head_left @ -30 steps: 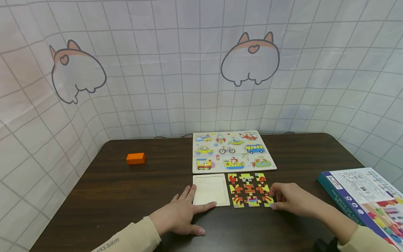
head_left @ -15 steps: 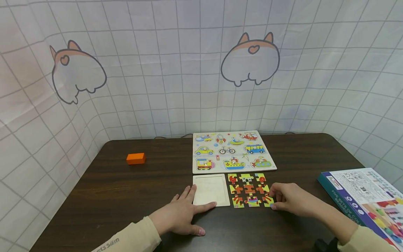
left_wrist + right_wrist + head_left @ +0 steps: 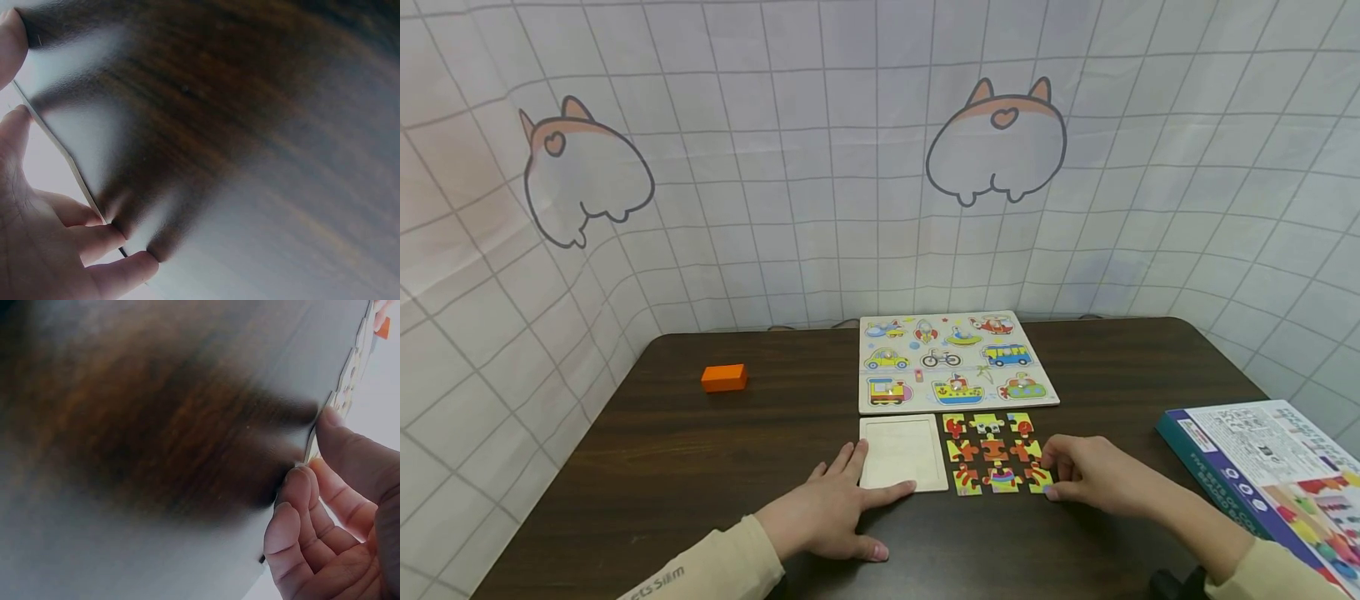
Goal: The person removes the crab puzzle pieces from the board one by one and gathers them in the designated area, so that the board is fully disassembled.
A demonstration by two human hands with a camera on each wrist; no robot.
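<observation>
My left hand lies spread on the table, fingers straight, touching the lower left corner of a shallow square wooden puzzle tray. In the left wrist view its fingertips come down along the tray edge. To the right of the tray, jigsaw pieces in red, yellow and orange lie in a loose grid of three rows. My right hand pinches the lower right corner piece at its outer edge with thumb and curled fingers. In the right wrist view the thumb and fingers meet the piece's edge.
Behind the tray lies a larger vehicle puzzle board. An orange block sits at the left on the dark table. A colourful box lies at the right, beside the right forearm. A white grid-patterned cloth hangs behind.
</observation>
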